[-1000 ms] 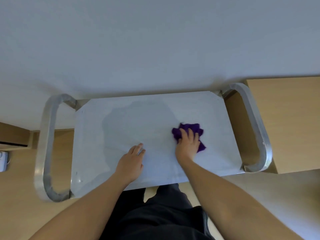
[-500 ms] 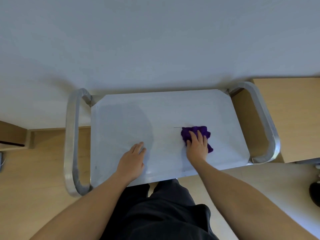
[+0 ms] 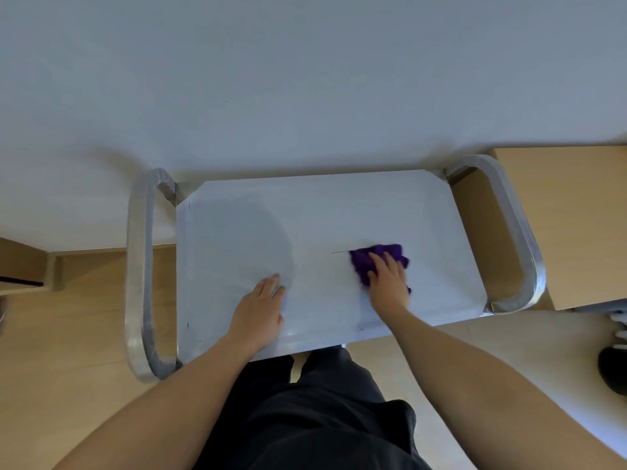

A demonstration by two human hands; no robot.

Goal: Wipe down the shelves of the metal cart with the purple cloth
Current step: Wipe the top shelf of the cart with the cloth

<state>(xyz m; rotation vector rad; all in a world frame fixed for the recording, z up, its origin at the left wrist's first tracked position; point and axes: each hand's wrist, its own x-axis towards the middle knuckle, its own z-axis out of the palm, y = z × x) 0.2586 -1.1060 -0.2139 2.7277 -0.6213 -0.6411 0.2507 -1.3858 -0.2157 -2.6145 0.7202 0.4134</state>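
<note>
The metal cart's top shelf lies flat below me, with a tubular handle at each end. A crumpled purple cloth rests on the shelf's right half. My right hand presses down on the cloth, fingers spread over it. Flat on the bare shelf near its front edge, my left hand holds nothing. The lower shelves are hidden under the top one.
A white wall stands right behind the cart. The left handle and right handle loop out past the shelf ends. A wooden cabinet sits to the right. A dark object lies on the floor at far right.
The view has shifted so the cart sits further right in frame. My right hand and the cloth stay on the shelf's right half, with slight sliding. My left hand rests in place.
</note>
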